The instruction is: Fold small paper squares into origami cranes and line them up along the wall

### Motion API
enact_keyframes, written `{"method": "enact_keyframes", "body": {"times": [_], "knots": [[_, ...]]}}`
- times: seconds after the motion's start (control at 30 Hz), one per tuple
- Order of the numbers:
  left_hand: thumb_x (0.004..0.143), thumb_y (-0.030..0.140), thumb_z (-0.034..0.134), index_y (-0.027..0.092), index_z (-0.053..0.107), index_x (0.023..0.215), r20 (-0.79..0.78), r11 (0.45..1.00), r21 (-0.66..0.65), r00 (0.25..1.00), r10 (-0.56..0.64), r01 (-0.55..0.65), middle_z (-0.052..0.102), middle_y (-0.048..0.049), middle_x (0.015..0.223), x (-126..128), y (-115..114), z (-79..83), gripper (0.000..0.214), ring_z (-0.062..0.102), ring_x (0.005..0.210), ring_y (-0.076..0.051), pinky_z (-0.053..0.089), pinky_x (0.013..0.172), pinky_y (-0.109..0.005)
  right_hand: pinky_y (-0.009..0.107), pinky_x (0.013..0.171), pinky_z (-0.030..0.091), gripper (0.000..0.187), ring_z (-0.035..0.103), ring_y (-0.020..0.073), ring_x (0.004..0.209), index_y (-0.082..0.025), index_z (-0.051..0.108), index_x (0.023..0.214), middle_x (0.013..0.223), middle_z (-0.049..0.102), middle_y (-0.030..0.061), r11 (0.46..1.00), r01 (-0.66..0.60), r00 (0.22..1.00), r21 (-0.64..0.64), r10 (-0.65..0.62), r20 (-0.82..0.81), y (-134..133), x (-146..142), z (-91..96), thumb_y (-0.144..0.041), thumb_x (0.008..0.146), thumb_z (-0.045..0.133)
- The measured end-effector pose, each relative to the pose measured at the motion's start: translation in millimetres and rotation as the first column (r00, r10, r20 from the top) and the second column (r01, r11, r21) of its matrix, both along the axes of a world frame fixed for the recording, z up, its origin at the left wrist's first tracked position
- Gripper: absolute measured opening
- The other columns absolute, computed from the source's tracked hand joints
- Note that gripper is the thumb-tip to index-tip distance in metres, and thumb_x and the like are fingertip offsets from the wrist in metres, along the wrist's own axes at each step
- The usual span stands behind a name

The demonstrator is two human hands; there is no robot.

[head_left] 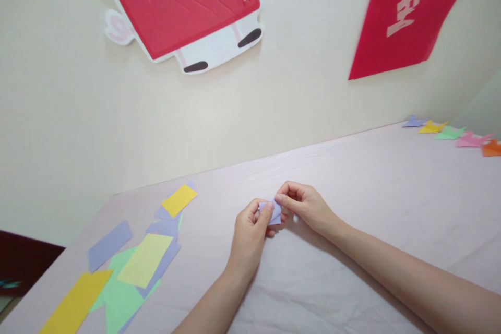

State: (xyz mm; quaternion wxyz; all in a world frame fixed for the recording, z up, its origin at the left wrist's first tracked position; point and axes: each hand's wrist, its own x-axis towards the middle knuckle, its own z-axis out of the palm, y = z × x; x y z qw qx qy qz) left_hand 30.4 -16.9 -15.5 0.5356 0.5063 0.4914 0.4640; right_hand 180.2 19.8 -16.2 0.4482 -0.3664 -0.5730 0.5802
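A small folded piece of purple paper is held between my two hands, just above the pale cloth. My left hand grips its left side, the thumb pressed flat on top and the fingers beneath. At the paper's upper right corner, my right hand pinches the edge between thumb and forefinger. The folds are small, and part of the paper is covered by my left thumb.
Loose purple, green and yellow paper sheets lie in an overlapping pile at the left. Several folded paper figures stand in a row at the far right. A wall with red decorations rises behind the cloth-covered surface.
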Motion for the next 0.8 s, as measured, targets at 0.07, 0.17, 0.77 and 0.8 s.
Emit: {"method": "enact_keyframes", "body": {"times": [0.07,0.17,0.77,0.8], "knots": [[0.083,0.050,0.066,0.014,0.066,0.084,-0.024,1.000,0.009,1.000,0.007,-0.007,0.071,-0.0056,0.076,0.2,1.0,-0.9,0.036,0.064,0.067,-0.015,0.046,0.052,-0.019,0.024,0.054,0.042,0.032,0.056,0.0119,0.053,-0.019,0.056,0.072,0.057,0.059,-0.0034,1.000,-0.010,1.000,0.006,0.010,-0.008,-0.8,-0.5,0.0,-0.048,0.078,0.068],[0.082,0.046,0.067,0.013,0.067,0.081,-0.010,1.000,-0.005,1.000,0.020,-0.020,0.071,-0.0053,0.072,0.7,1.6,-2.1,0.033,0.064,0.064,-0.014,0.045,0.051,-0.018,0.024,0.053,0.040,0.032,0.053,0.0113,0.052,-0.018,0.058,0.072,0.056,0.056,-0.0038,1.000,0.003,1.000,0.005,-0.003,0.007,0.7,0.4,-0.9,-0.048,0.079,0.066],[0.079,0.046,0.070,0.014,0.068,0.084,0.078,1.000,-0.027,0.997,-0.004,0.007,0.073,-0.0069,0.076,0.7,2.0,-1.1,0.033,0.067,0.071,-0.017,0.045,0.054,-0.020,0.021,0.044,0.034,0.046,0.047,0.0081,0.044,-0.019,0.050,0.064,0.050,0.052,-0.0056,0.997,0.052,0.999,-0.052,-0.052,0.009,6.6,-2.7,-7.9,-0.060,0.075,0.066],[0.079,0.046,0.071,0.014,0.068,0.086,0.085,0.999,-0.027,0.996,-0.025,0.027,0.073,-0.0075,0.078,0.4,2.2,-0.2,0.033,0.068,0.073,-0.018,0.045,0.054,-0.020,0.020,0.044,0.033,0.046,0.047,0.0079,0.044,-0.019,0.050,0.064,0.050,0.051,-0.0060,0.997,0.064,0.998,-0.047,-0.064,0.008,7.3,-2.6,-8.3,-0.060,0.075,0.066]]}}
